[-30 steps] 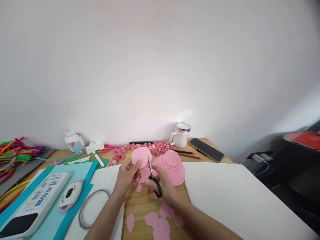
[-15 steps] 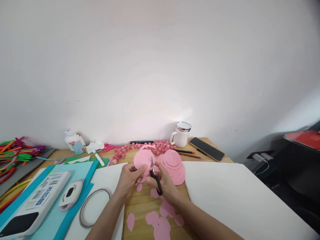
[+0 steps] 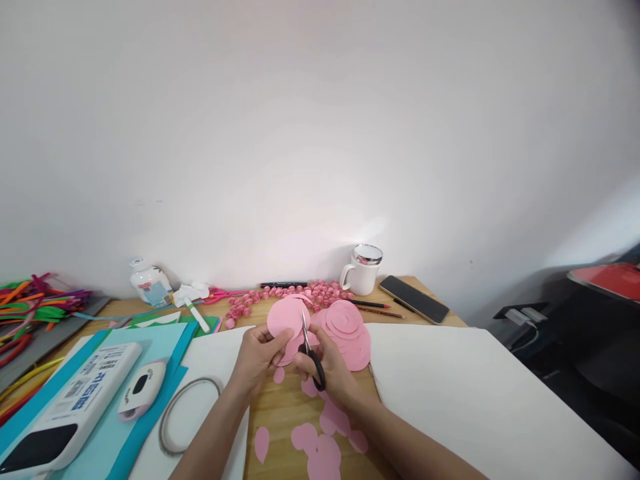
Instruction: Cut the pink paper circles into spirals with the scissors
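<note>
My left hand (image 3: 257, 357) pinches a pink paper disc (image 3: 283, 317) by its lower edge and holds it up over the wooden table (image 3: 280, 407). My right hand (image 3: 327, 370) grips black-handled scissors (image 3: 311, 353), whose blades point up into the disc's right side. Behind the scissors lies a stack of pink spiral-cut discs (image 3: 345, 327). Pink paper offcuts (image 3: 320, 443) lie on the wood below my wrists.
Small pink paper roses (image 3: 280, 297) are strewn along the back, beside a white lidded mug (image 3: 363, 270), a phone (image 3: 413, 299) and pencils (image 3: 373, 307). White sheets (image 3: 475, 393), blue paper (image 3: 150, 347), a white device (image 3: 65, 407), a wire ring (image 3: 187, 413) and pipe cleaners (image 3: 35, 300) surround them.
The disc has turned slightly in my left hand while the scissors cut further along its edge. A thin pink strip now curls off the top of the disc.
</note>
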Demonstrator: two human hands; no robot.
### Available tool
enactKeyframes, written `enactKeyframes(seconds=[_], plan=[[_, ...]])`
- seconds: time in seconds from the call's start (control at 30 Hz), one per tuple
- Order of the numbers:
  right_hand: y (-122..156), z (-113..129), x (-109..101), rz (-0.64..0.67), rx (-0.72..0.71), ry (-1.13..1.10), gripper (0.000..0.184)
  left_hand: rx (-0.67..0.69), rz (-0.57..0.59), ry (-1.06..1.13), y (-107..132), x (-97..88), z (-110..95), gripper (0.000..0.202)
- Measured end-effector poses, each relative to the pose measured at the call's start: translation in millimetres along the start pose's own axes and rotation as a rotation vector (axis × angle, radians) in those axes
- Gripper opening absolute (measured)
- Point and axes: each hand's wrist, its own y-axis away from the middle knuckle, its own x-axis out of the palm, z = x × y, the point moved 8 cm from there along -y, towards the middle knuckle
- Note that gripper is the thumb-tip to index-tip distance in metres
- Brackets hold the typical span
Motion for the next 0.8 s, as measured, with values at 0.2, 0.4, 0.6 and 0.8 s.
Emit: enactKeyframes(seconds=[0.2, 0.4, 0.6, 0.8], plan=[[-4, -9, 0, 0.033, -0.043, -0.017, 0.059, -0.004, -0.001, 0.021, -1, -0.8, 0, 0.035], [-3, -14, -1, 0.042, -0.024, 0.001, 0.06, 0.007, -0.008, 0.052, -1, -2.1, -1, 0.036], [-2, -20, 1, 0.064, 0.011, -0.056, 0.065, 0.005, 0.003, 0.143, -2, -0.9, -1, 0.034], [-2, -19, 2, 0.061, 0.038, -0.03, 0.066, -0.003, -0.016, 0.086, -2, -1.9, 1, 0.038]])
